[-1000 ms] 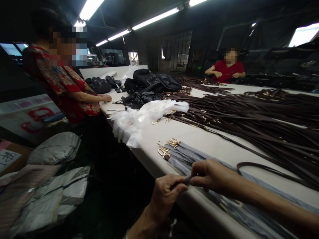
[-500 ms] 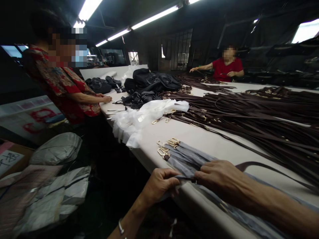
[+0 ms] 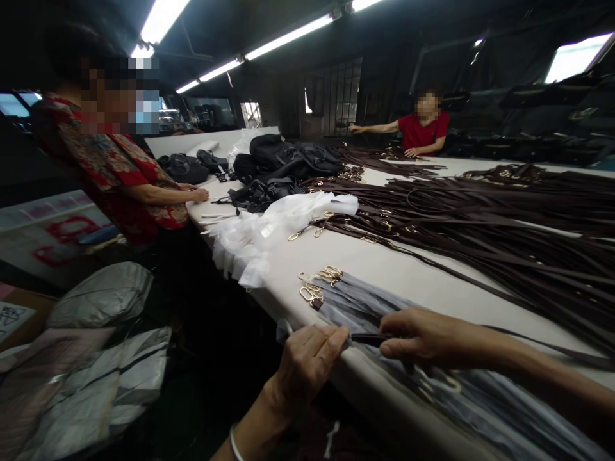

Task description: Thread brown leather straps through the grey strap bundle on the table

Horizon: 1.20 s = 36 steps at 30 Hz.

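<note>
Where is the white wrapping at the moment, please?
In the head view, the white wrapping lies left of centre, overhanging the table edge, just in front of the black bags.

Left hand (image 3: 307, 362), lower centre of the frame: bare; narrow, pale, curved bangle (image 3: 234, 442) at the wrist. Right hand (image 3: 416, 333), lower right: bare, forearm (image 3: 519, 365) likewise

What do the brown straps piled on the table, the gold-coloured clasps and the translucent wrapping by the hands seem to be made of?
Brown straps: perhaps leather or imitation leather; flat, smooth, mostly matt bands.
Gold-coloured clasps: likely metal with a shiny finish, judging by their bright glints.
Translucent wrapping: probably thin plastic film; dark straps show through, though sheer fabric isn't ruled out.
</note>
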Available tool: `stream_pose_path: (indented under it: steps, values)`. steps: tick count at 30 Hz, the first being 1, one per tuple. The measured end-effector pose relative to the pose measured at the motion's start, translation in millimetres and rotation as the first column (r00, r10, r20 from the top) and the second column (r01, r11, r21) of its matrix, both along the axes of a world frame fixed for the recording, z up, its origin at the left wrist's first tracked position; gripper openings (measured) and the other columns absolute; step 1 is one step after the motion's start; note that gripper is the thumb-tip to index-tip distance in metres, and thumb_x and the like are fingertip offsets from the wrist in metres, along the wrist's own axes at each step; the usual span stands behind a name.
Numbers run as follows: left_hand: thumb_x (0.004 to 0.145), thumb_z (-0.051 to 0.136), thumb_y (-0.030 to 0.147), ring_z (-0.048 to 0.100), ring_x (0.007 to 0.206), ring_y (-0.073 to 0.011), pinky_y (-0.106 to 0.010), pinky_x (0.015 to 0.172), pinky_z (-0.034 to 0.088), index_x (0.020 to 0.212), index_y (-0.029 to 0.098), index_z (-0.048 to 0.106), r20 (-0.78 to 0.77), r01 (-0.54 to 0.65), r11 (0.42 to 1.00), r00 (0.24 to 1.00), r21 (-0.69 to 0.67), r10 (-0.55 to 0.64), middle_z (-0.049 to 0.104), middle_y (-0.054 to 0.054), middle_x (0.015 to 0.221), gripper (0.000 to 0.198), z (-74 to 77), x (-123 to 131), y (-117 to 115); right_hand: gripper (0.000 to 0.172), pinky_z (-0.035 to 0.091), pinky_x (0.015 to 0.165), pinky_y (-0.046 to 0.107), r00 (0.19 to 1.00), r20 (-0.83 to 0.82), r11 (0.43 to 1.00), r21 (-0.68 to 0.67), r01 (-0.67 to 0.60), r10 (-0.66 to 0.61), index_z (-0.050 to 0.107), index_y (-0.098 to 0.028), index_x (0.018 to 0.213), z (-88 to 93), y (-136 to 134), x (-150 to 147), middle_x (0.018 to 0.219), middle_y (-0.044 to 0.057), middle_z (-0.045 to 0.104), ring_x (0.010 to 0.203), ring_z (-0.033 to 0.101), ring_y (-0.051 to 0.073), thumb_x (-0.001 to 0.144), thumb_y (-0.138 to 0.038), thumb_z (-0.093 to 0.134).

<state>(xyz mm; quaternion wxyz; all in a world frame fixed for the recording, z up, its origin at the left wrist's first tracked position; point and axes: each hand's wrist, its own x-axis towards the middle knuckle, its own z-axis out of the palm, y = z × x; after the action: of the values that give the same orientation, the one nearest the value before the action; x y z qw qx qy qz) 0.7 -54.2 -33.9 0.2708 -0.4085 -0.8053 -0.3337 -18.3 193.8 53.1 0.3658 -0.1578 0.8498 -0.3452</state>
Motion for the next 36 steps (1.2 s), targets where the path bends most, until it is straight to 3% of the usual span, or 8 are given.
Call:
stream_pose_path:
  steps: [4, 8, 11, 20, 24, 30, 33, 36]
  values:
    - [0.089, 0.070, 0.022, 0.072, 0.091, -0.0223, -0.029, 0.085, 0.054, 0.116, 0.017, 0.071, 0.394, 0.024, 0.982, 0.914, 0.188, -0.098, 0.077, -0.009, 0.100, 0.027, 4.9, -5.4, -3.0, 0.028, 0.033, 0.051, 0.021, 0.987, -0.161, 1.000, 0.004, -0.020, 0.021, 0.064, -0.018, 0.086, -1.7, 7.5, 8.1, 0.069, -0.002, 0.061, 0.059, 0.051, 0.011, 0.094, -0.043, 0.053]
    - [0.081, 0.076, 0.023, 0.070, 0.093, -0.0218, -0.024, 0.082, 0.052, 0.105, 0.021, 0.077, 0.867, 0.022, 0.956, 0.416, 0.291, -0.274, 0.077, -0.003, 0.099, 0.024, 22.8, -10.6, -0.2, 0.019, 0.030, 0.054, 0.027, 0.802, -0.544, 0.963, 0.235, -0.134, 0.245, 0.063, -0.020, 0.093, -4.5, -3.1, 22.6, 0.076, 0.002, 0.067, 0.062, 0.056, 0.015, 0.097, -0.032, 0.048]
    - [0.077, 0.075, 0.018, 0.069, 0.097, -0.0230, -0.024, 0.084, 0.051, 0.106, 0.020, 0.077, 0.899, 0.042, 0.934, 0.259, 0.356, -0.354, 0.077, -0.003, 0.102, 0.029, 29.2, -11.3, 6.2, 0.018, 0.027, 0.051, 0.031, 0.651, -0.675, 0.926, 0.359, -0.118, 0.345, 0.059, -0.019, 0.092, -12.5, -12.2, 29.9, 0.078, 0.005, 0.068, 0.059, 0.056, 0.018, 0.093, -0.014, 0.042]
    - [0.096, 0.054, 0.014, 0.071, 0.098, -0.0251, -0.036, 0.091, 0.055, 0.136, 0.014, 0.056, 0.292, 0.184, 0.983, 0.939, 0.020, -0.182, 0.075, -0.015, 0.108, 0.040, 11.6, -8.1, 7.3, 0.022, 0.044, 0.054, 0.023, 0.956, -0.291, 0.999, -0.005, 0.037, -0.037, 0.064, -0.019, 0.093, -7.5, 6.0, 14.5, 0.077, 0.003, 0.069, 0.062, 0.063, 0.015, 0.093, -0.038, 0.053]
    - [0.091, 0.065, 0.019, 0.071, 0.096, -0.0225, -0.031, 0.089, 0.055, 0.132, 0.018, 0.061, 0.452, 0.161, 0.970, 0.862, 0.184, -0.229, 0.075, -0.012, 0.107, 0.041, 17.8, -9.2, 7.0, 0.036, 0.033, 0.040, 0.019, 0.974, -0.061, 0.972, -0.105, 0.210, -0.217, 0.062, -0.017, 0.081, -3.7, 3.2, 14.2, 0.068, 0.002, 0.067, 0.044, 0.049, 0.009, 0.093, -0.050, 0.053]
    - [0.070, 0.082, 0.017, 0.069, 0.084, -0.0166, -0.023, 0.076, 0.052, 0.125, 0.020, 0.064, 0.839, 0.052, 0.845, 0.108, 0.532, -0.534, 0.074, -0.005, 0.095, 0.057, 28.1, -18.8, 12.8, 0.030, 0.025, 0.052, 0.025, 0.773, -0.624, 0.989, 0.004, -0.146, 0.117, 0.061, -0.017, 0.081, -13.3, -10.3, 33.2, 0.070, 0.002, 0.063, 0.055, 0.046, 0.011, 0.099, -0.027, 0.039]
    - [0.070, 0.080, 0.013, 0.067, 0.087, -0.0161, -0.025, 0.081, 0.052, 0.130, 0.022, 0.061, 0.838, 0.096, 0.863, 0.208, 0.497, -0.505, 0.074, -0.005, 0.103, 0.063, 25.4, -17.0, 16.0, 0.029, 0.017, 0.051, 0.030, 0.586, -0.777, 0.971, 0.137, -0.195, 0.227, 0.060, -0.016, 0.085, -18.5, -12.3, 38.4, 0.072, 0.003, 0.062, 0.053, 0.040, 0.011, 0.094, -0.012, 0.033]
    - [0.075, 0.079, 0.011, 0.066, 0.087, -0.0140, -0.025, 0.085, 0.052, 0.138, 0.028, 0.054, 0.729, 0.168, 0.922, 0.569, 0.350, -0.380, 0.070, -0.003, 0.119, 0.069, 23.7, -13.8, 16.4, 0.030, 0.022, 0.051, 0.027, 0.738, -0.673, 0.998, -0.008, -0.068, 0.046, 0.061, -0.016, 0.078, -21.8, -13.5, 35.8, 0.065, 0.002, 0.061, 0.053, 0.042, 0.011, 0.097, -0.027, 0.041]
